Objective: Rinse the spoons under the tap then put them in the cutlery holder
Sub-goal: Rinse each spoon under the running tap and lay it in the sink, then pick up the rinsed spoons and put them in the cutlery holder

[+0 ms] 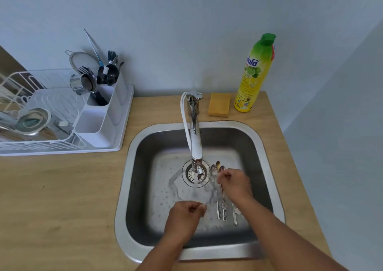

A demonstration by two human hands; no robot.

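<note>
Sitting in the counter, the sink (132, 167) holds the spoons (220, 196), flat on its floor, right of the tap (194, 146). They run long-ways, bowls far, handles near. The right hand (235, 184) is closest, right over them, fingers curled; whether it pinches one is unclear. The left hand (183, 219) is curled, seemingly empty. The holder (99, 123) is far left.

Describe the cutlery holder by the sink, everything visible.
The cutlery holder is white, plastic-looking, with open-topped compartments stepped from low in front to tall behind. It stands upright at the right end of the white dish rack, on the wooden counter left of the sink. The front compartment looks empty; the rear ones hold forks, dark utensils and a blue-handled tool.
</note>
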